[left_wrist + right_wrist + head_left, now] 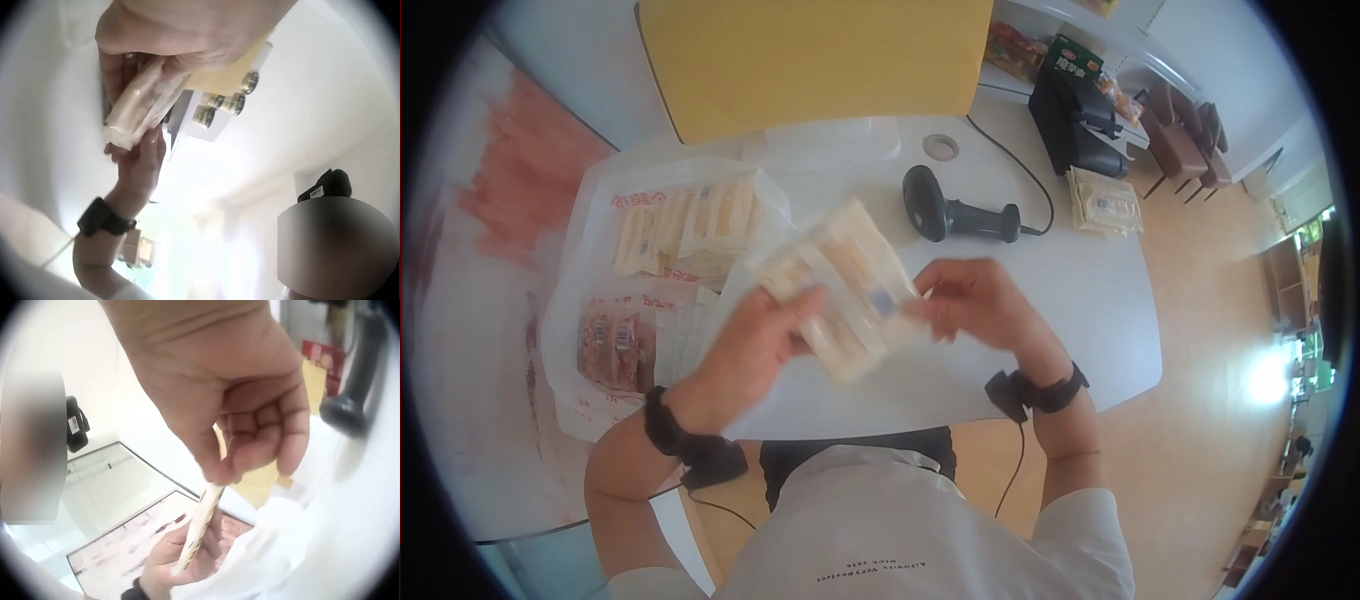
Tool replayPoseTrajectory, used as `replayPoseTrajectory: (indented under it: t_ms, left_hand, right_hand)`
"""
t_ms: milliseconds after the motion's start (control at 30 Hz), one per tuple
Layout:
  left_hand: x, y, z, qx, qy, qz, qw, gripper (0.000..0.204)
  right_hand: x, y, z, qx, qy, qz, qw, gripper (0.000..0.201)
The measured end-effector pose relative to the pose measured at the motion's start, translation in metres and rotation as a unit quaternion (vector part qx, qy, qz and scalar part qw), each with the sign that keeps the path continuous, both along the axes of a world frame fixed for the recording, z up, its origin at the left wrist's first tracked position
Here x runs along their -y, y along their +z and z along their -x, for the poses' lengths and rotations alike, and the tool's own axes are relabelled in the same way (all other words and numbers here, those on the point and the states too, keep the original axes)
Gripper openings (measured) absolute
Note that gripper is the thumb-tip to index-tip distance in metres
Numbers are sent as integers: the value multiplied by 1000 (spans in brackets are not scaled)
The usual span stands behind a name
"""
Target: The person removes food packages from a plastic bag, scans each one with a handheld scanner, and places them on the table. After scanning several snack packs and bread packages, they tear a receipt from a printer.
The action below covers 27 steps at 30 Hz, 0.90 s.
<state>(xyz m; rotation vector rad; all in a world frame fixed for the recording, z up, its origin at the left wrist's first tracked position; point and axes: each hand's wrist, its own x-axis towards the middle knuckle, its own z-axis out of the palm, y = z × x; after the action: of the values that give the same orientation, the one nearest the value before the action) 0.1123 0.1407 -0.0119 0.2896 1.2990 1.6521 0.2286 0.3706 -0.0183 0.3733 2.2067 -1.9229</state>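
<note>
A flat, clear plastic packet of pale, stick-shaped food [855,285] is held tilted over the white table, between both hands. My left hand [762,328] grips its left edge, thumb on the upper face. At the opposite edge, my right hand [978,298] pinches the packet between thumb and fingertips. The right wrist view shows the packet [199,528] nearly edge-on below the right fingertips. In the left wrist view the left hand [187,31] partly covers the packet [139,109]. Beyond the right hand lies a black handheld barcode scanner [960,215].
At left, a white plastic bag [565,320] holds several pale packets [720,215] and a reddish packet [615,345]. Another pale packet [1105,203] lies at the table's right edge, near a black machine [1080,120]. A tape roll [941,147] and yellow panel [820,70] are at the back.
</note>
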Motion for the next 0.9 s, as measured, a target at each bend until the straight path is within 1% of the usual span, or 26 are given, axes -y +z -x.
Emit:
replayPoseTrajectory:
  t_ms: [33, 67, 100, 133, 167, 200, 233, 267, 333, 367, 433, 467, 533, 567, 633, 667, 733, 767, 833, 867, 900]
  left_hand:
    - [6, 0, 12, -2, 1, 1, 1000, 47]
    - [13, -1, 26, -49, 62, 4, 997, 46]
    - [18, 0, 36, -97, 123, 6, 988, 44]
    - [22, 4, 44, -99, 125, 6, 987, 44]
    - [25, 10, 50, -94, 146, 3, 985, 45]
    - [28, 14, 55, -91, 168, 1, 982, 45]
    - [29, 15, 59, -111, 163, 8, 980, 46]
    - [30, 14, 63, -116, 171, 10, 978, 46]
    - [27, 14, 68, -145, 151, 14, 978, 48]
    - [27, 16, 70, -148, 157, 16, 976, 48]
    - [24, 17, 72, -173, 153, 47, 972, 47]
    - [22, 16, 75, -175, 155, 48, 971, 47]
    - [18, 15, 79, -175, 160, 42, 971, 44]
    - [15, 17, 81, -177, 162, 42, 970, 44]
    - [9, 20, 83, -221, 179, 60, 957, 43]
    - [7, 20, 87, -220, 184, 60, 956, 43]
    - [3, 21, 95, -256, 166, 55, 951, 44]
    - [0, 23, 98, -254, 172, 54, 950, 44]
    - [-6, 25, 102, -300, 159, 99, 935, 44]
    - [-9, 24, 107, -299, 164, 98, 935, 44]
    - [-12, 21, 112, -311, 156, 101, 932, 43]
  right_hand:
    - [-7, -7, 6, -65, -63, -33, 995, 12]
    - [-20, -15, 12, -122, -95, -177, 972, 19]
    - [-30, -20, 17, -145, -118, -340, 922, 32]
    - [-39, -25, 20, -162, -138, -492, 844, 45]
    - [-47, -34, 22, -167, -137, -490, 844, 45]
    - [-55, -46, 26, -141, -130, -539, 820, 56]
    - [-60, -53, 31, -118, -122, -586, 793, 67]
    - [-63, -58, 35, -126, -119, -582, 794, 67]
    - [-65, -66, 43, -73, -75, -582, 807, 74]
    - [-68, -71, 48, -79, -72, -580, 808, 74]
    - [-73, -79, 56, -101, -69, -494, 861, 68]
    - [-73, -81, 59, -104, -68, -493, 861, 68]
    - [-72, -82, 61, -110, -73, -484, 865, 57]
    - [-70, -79, 62, -113, -71, -483, 865, 57]
    - [-64, -67, 60, -100, -85, -431, 892, 47]
    - [-63, -62, 59, -102, -81, -432, 892, 47]
    - [-60, -50, 58, -142, -106, -343, 922, 43]
    - [-59, -41, 57, -144, -100, -346, 922, 43]
    - [-57, -25, 55, -116, -68, -287, 948, 44]
    - [-55, -22, 53, -118, -63, -288, 948, 44]
    - [-53, -21, 51, -156, -51, -204, 965, 44]
